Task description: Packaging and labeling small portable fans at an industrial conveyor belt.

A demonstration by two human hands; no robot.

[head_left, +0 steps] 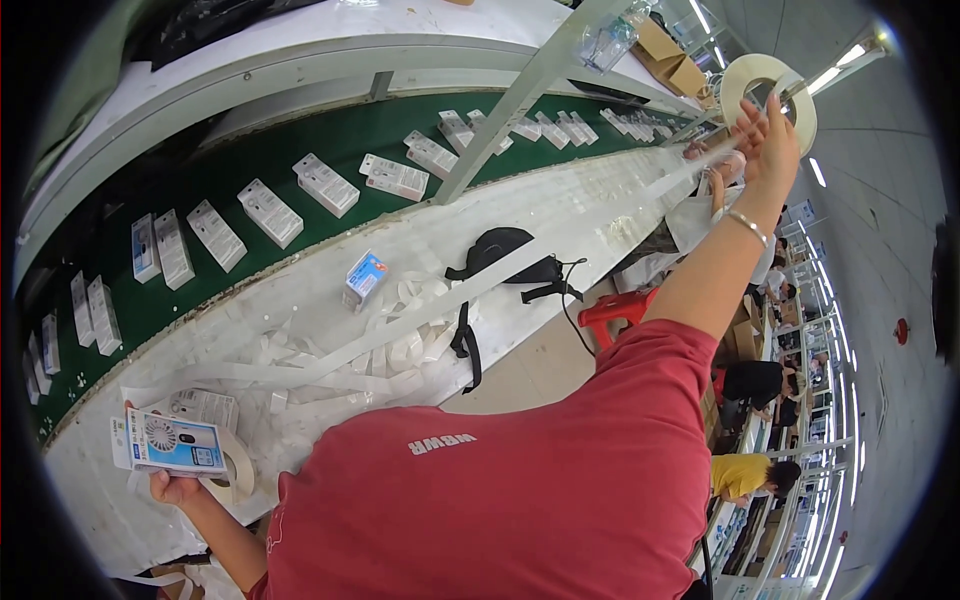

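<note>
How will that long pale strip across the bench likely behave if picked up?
The pale strip looks thin, so it's likely light; probably floppy too, as similar strips lie in loose loops on the white bench.

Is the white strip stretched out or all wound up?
Stretched out: the strip runs from the right hand, by the roll, across the bench toward the left hand and its box.

A red short-sleeved shirt (pixel 490 505) with pale lettering (pixel 443 443) is worn; the right wrist (pixel 766 200) is circled by a silvery bracelet (pixel 748 227)
</note>
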